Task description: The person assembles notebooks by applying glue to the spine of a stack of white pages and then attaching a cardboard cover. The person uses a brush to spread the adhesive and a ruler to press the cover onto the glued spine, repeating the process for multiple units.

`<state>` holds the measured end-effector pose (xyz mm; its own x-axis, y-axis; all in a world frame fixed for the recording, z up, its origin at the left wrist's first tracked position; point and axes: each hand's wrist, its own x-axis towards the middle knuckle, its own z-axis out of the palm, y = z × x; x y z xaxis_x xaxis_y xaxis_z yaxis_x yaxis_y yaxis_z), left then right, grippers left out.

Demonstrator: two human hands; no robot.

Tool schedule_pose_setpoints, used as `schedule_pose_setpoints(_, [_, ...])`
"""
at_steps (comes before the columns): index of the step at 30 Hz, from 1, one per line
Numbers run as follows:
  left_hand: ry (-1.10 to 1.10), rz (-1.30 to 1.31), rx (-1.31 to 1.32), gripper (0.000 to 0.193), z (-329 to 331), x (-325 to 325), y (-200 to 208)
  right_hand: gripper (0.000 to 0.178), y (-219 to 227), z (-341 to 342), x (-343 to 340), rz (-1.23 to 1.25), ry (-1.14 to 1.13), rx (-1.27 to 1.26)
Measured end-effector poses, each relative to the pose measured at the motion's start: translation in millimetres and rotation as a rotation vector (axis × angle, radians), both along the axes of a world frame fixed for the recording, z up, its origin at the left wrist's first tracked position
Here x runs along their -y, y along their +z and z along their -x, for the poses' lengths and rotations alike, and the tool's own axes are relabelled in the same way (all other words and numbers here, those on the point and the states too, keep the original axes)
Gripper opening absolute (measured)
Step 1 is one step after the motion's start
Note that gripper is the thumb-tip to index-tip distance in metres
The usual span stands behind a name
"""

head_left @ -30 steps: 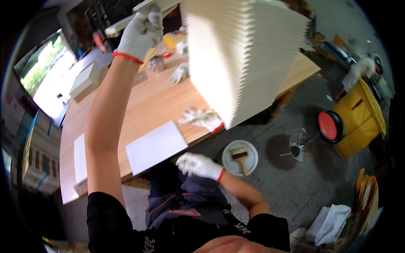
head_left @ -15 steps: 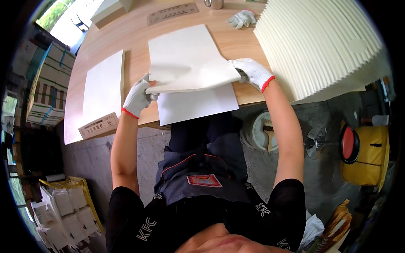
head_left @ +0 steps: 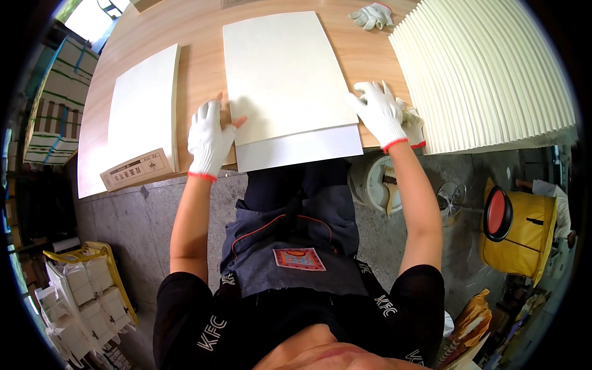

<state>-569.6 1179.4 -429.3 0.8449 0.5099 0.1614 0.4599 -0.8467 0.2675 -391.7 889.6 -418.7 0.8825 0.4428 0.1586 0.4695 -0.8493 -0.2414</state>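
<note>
A cream paper pad (head_left: 287,74) lies flat on the wooden table, on top of a white sheet (head_left: 302,149) whose near end sticks out beyond it. My left hand (head_left: 209,137), in a white knit glove with the thumb and a fingertip bare, is at the pad's left edge with fingers apart, holding nothing. At its right edge my right hand (head_left: 378,114), gloved too, has spread fingers and nothing in its grasp. Beside that hand's wrist lies another glove (head_left: 414,125), partly hidden.
A second pad (head_left: 145,98) lies to the left, a brown printed strip (head_left: 137,169) at its near end. A tall ridged cream stack (head_left: 481,74) stands at right. One loose glove (head_left: 372,15) rests farther back. Below are a bucket (head_left: 373,179) with a brush and a stool (head_left: 498,213).
The raised near end of the cream pad has come down flat on the white sheet. Both hands have let go of it and spread their fingers. The view has shifted slightly.
</note>
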Motion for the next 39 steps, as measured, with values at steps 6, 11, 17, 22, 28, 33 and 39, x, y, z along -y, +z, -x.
schedule_pose_setpoints(6, [-0.195,-0.031,0.107,0.079,45,9,-30,0.058,-27,39,35,-0.011,0.116,0.131])
schedule_pose_setpoints(11, [-0.243,-0.046,0.108,0.073,48,8,-28,0.065,-49,53,35,-0.173,0.157,0.199])
schedule_pose_setpoints(17, [-0.28,-0.029,0.054,0.067,46,7,-24,0.065,-51,52,37,-0.198,0.182,0.227])
schedule_pose_setpoints(22, [-0.284,-0.022,0.045,0.062,45,10,-16,0.064,-45,54,37,-0.176,0.188,0.182])
schedule_pose_setpoints(28, [-0.298,-0.012,0.034,0.062,44,12,-11,0.065,-45,54,40,-0.171,0.183,0.183])
schedule_pose_setpoints(33, [-0.305,-0.049,0.027,0.066,45,8,-20,0.066,-47,54,39,-0.133,0.178,0.197])
schedule_pose_setpoints(39, [-0.318,-0.074,0.016,0.071,45,4,-27,0.068,-48,53,38,-0.118,0.169,0.205])
